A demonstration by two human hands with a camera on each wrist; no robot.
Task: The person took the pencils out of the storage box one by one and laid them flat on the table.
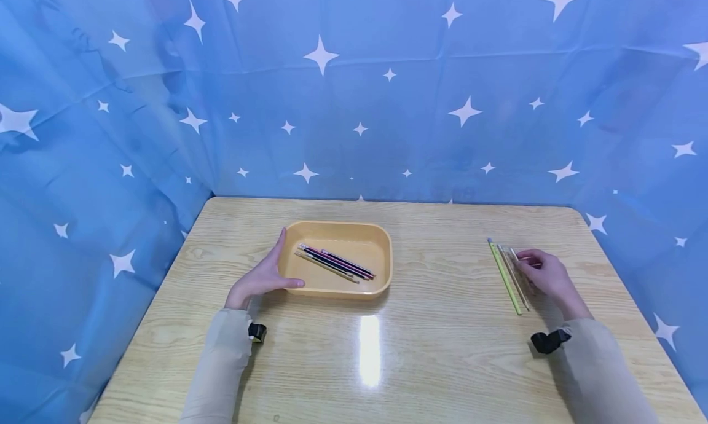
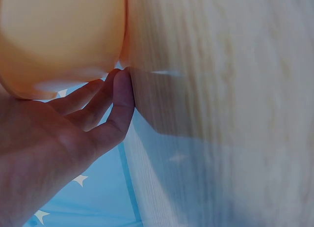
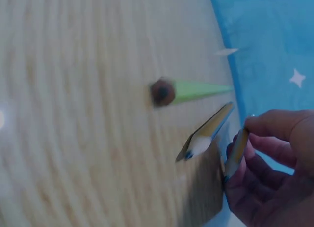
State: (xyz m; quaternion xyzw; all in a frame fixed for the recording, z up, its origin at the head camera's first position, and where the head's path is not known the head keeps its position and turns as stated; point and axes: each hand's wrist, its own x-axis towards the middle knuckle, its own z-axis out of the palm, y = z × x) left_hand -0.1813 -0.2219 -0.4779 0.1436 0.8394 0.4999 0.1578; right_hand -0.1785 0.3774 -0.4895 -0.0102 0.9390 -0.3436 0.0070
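One pencil (image 3: pixel 238 153) the right hand (image 1: pixel 546 275) pinches, well right of the tray (image 1: pixel 338 293) that the spread left hand (image 1: pixel 264 276) grips, could slip if loosely held.

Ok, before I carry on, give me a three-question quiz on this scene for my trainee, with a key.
1. Which hand holds the tray?
2. True or false: the green pencil lies on the table, outside the tray.
3. Fill in the blank: the right hand pinches a ____.

Key:
1. The left hand.
2. True.
3. Pencil.
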